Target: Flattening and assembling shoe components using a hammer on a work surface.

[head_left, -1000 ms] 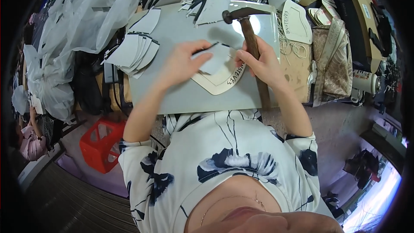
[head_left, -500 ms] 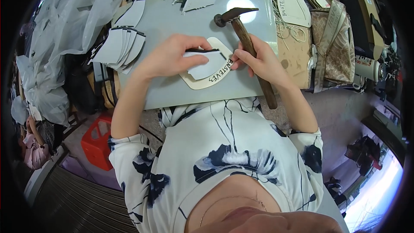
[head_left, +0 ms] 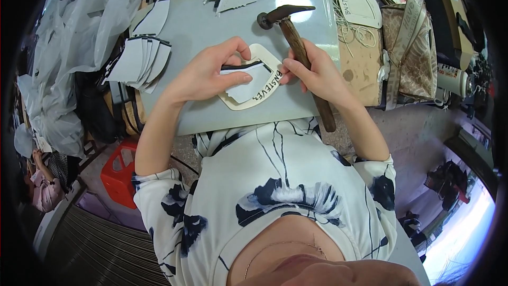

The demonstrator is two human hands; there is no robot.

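Note:
A cream, curved template (head_left: 256,53) with dark lettering along its edge lies on the work table in front of me. On top of it is a flat white piece (head_left: 253,80) with a black strip along its far edge. My left hand (head_left: 211,71) has its thumb pressed on this white piece; the index finger is bent beyond the black strip. A hammer (head_left: 294,39) with a worn wooden handle and dark metal head is gripped in my right hand (head_left: 321,74), head pointing away from me. The right fingertips reach the template's right edge.
Fanned white pieces with black edges (head_left: 142,61) lie at the left of the table (head_left: 211,119), more at its far side. To the right are string (head_left: 360,37), another cream template (head_left: 360,0) and a patterned bag (head_left: 410,55). A red stool (head_left: 119,175) stands lower left.
My left index finger has moved back from the black strip, which shows more fully now. The hammer stays in my right hand, in nearly the same pose. The whole view has shifted slightly.

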